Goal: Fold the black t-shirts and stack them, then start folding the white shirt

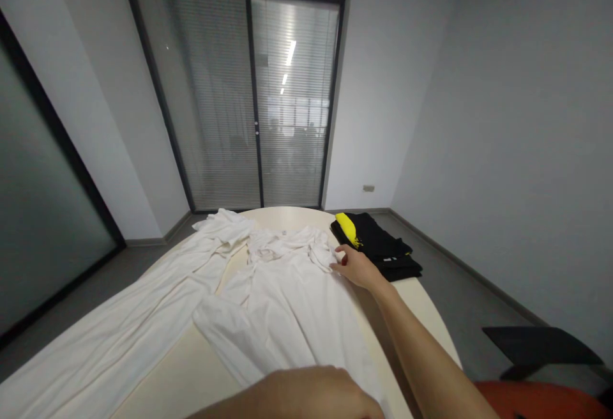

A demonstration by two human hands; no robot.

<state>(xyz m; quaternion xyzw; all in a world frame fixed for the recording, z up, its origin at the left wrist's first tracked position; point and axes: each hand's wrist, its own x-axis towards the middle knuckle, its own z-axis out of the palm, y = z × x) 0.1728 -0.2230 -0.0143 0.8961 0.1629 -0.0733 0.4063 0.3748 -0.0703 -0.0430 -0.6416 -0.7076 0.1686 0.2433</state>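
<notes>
A white T-shirt (pixel 292 291) lies spread and wrinkled on the table, its collar end toward the far side. My right hand (pixel 359 267) reaches to the shirt's right sleeve, with thumb and fingertips closed at the edge of the cloth. Low in the view, my left hand (pixel 311 393) is over the near part of the shirt. Only its back and knuckles show; the fingers are hidden and the frame's bottom edge cuts it off. Another white garment (pixel 158 297) stretches along the left side of the table.
Folded black clothes (pixel 383 240) with a bright yellow piece (pixel 347 227) lie at the table's right edge, just beyond my right hand. The pale table (pixel 282 216) has a rounded far end. An orange chair (pixel 536 400) with a black armrest (pixel 543 344) stands at lower right.
</notes>
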